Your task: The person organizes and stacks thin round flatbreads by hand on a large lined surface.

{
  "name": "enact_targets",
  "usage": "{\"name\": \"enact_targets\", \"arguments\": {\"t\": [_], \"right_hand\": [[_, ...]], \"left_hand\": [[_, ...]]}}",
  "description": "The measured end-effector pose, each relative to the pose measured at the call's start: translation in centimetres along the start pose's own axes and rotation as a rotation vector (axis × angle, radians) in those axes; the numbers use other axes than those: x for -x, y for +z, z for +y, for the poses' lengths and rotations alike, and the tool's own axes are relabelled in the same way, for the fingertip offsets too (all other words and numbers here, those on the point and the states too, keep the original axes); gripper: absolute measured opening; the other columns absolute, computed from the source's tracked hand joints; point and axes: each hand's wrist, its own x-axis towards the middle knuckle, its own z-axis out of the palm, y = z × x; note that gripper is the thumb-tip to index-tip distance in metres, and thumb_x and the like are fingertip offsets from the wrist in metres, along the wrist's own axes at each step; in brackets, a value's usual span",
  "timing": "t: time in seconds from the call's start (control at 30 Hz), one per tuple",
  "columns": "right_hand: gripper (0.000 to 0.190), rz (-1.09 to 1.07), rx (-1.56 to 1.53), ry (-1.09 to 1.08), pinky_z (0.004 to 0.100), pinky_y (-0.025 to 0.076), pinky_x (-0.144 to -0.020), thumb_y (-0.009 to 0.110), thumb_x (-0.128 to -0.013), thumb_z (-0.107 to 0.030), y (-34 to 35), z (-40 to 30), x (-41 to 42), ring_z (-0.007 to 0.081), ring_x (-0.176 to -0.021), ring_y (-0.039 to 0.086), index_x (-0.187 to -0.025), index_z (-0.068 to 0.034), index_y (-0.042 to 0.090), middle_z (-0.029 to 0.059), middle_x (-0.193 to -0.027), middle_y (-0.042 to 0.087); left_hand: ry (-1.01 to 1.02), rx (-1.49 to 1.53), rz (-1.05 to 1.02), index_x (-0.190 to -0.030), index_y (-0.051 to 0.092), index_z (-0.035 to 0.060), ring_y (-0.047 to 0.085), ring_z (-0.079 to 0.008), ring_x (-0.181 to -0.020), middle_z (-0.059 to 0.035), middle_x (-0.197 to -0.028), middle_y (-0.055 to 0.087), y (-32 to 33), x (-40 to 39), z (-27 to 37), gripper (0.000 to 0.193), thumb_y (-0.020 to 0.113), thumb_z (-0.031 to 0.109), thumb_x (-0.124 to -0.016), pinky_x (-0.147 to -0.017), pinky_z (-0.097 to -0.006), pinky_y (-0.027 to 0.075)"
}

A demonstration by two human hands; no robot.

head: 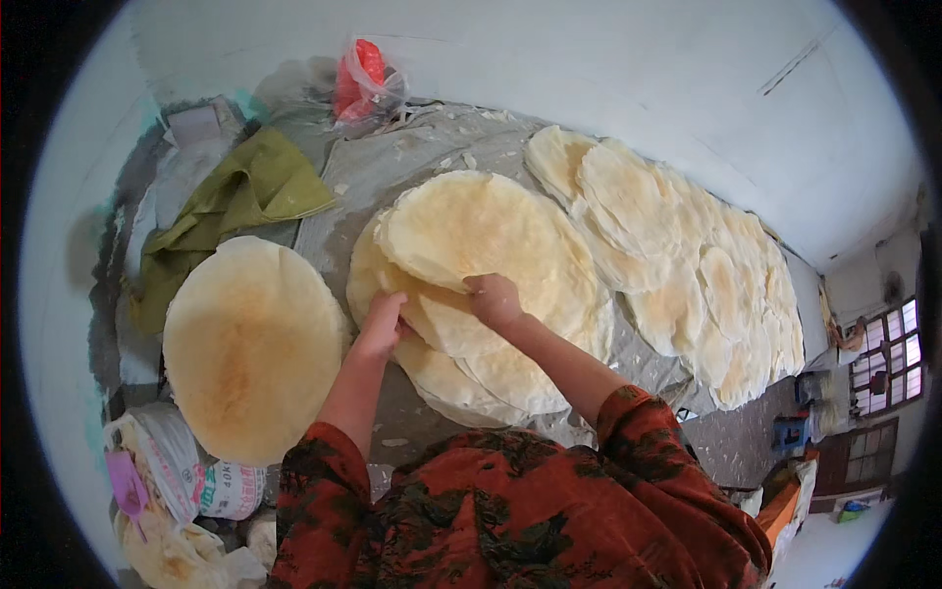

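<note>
Large thin round flatbreads lie in an uneven pile (567, 294) before me on a grey cloth. My right hand (496, 300) pinches the near edge of the top flatbread (471, 228), its fingers curled over the rim. Lower and to the left, my left hand (383, 322) grips the left edge of a flatbread beneath it; its fingertips are partly hidden. Left of my left forearm stands a separate round stack (250, 346), its top sheet browned along the middle.
Many overlapping flatbreads (721, 287) spread along the wall at right. An olive cloth (250, 184) lies behind the left stack. A red item in a clear plastic bag (362, 85) sits by the wall. Woven sacks (232, 489) and a purple scoop (126, 482) are at lower left.
</note>
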Motion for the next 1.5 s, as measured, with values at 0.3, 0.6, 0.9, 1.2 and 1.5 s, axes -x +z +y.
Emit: {"name": "enact_targets", "arguments": {"t": [0.3,0.6,0.9,1.2,1.5], "right_hand": [[0.022,0.371,0.08,-0.144,0.0419,0.047,-0.068,0.055,-0.075,-0.028,4.4,-4.6,4.3,0.0307,-0.084,0.057,-0.079,-0.007,0.056,0.0119,-0.09,0.057],[0.016,0.237,0.28,-0.032,0.0388,0.049,-0.067,0.05,-0.072,-0.011,-20.7,-0.9,-10.1,0.0304,-0.078,0.061,-0.08,-0.01,0.064,0.0148,-0.081,0.063],[0.029,0.274,0.238,-0.13,0.0392,0.049,-0.067,0.047,-0.069,-0.002,-9.3,7.5,1.3,0.029,-0.076,0.061,-0.09,-0.011,0.065,0.0113,-0.089,0.064],[0.01,-0.061,0.102,0.026,0.0429,0.046,-0.06,0.054,-0.072,-0.018,-1.5,11.3,3.7,0.0325,-0.067,0.059,-0.068,-0.012,0.06,0.0128,-0.067,0.06],[0.022,-0.19,0.069,0.013,0.0414,0.047,-0.067,0.057,-0.071,-0.021,-1.2,9.1,5.9,0.0279,-0.091,0.057,-0.088,-0.008,0.06,0.0141,-0.099,0.057]], "left_hand": [[-0.022,0.33,-0.186,-0.111,0.046,0.002,0.057,-0.0314,-0.089,-0.0132,-0.104,0.053,-0.1,1.1,-1.7,0.034,0.042,0.013,-0.08,-0.079,-0.0503,0.049],[0.076,0.122,0.007,-0.103,0.039,0.0005,0.052,-0.0299,-0.094,-0.0144,-0.106,0.047,3.8,6.5,-1.4,0.026,0.046,0.016,-0.084,-0.085,-0.0458,0.046],[-0.051,0.233,-0.031,-0.097,0.046,0.002,0.056,-0.0242,-0.087,-0.0124,-0.093,0.054,7.8,3.2,-9.0,0.018,0.051,0.009,-0.081,-0.081,-0.0392,0.049],[-0.063,0.024,-0.037,-0.086,0.051,0.0035,0.057,-0.0191,-0.07,-0.0071,-0.078,0.055,9.5,1.0,-8.0,0.01,0.05,0.012,-0.081,-0.066,-0.0334,0.05],[0.011,0.064,0.181,-0.087,0.052,0.0054,0.058,-0.0164,-0.071,-0.005,-0.076,0.056,13.1,0.9,-9.4,0.012,0.048,0.015,-0.081,-0.056,-0.029,0.048]]}}
